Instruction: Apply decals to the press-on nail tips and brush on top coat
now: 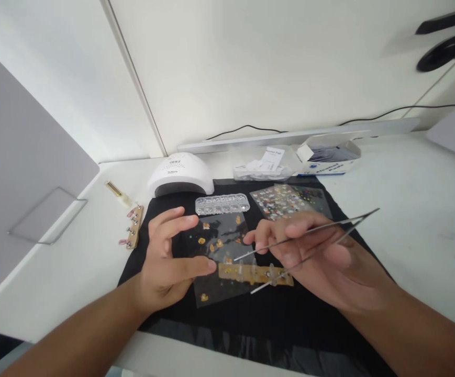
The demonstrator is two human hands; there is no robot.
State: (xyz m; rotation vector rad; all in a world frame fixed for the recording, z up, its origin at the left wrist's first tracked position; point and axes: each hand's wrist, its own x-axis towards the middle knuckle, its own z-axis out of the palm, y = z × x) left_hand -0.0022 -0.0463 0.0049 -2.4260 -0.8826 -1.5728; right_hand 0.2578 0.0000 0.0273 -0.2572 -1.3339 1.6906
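Note:
My right hand point(306, 251) holds metal tweezers point(358, 222), their two tips spread apart above a golden-brown strip. That strip point(227, 271) carries several clear nail tips point(253, 271) on small studs. My left hand point(168, 256) is open, thumb and fingers apart, with the thumb tip close to the strip's left end; whether it touches I cannot tell. Beneath lies a transparent sticker sheet point(211, 288) with small orange-gold designs. Nothing shows between the left fingers.
Behind stand a white nail lamp point(181, 173), a clear compartment case point(222, 204), a plastic box with papers point(264, 168) and an alcohol pad box point(329, 159). More sticker sheets point(276, 201) lie right. A second strip point(135, 228) with pink nail tips and a gold-capped bottle point(118, 193) lie left.

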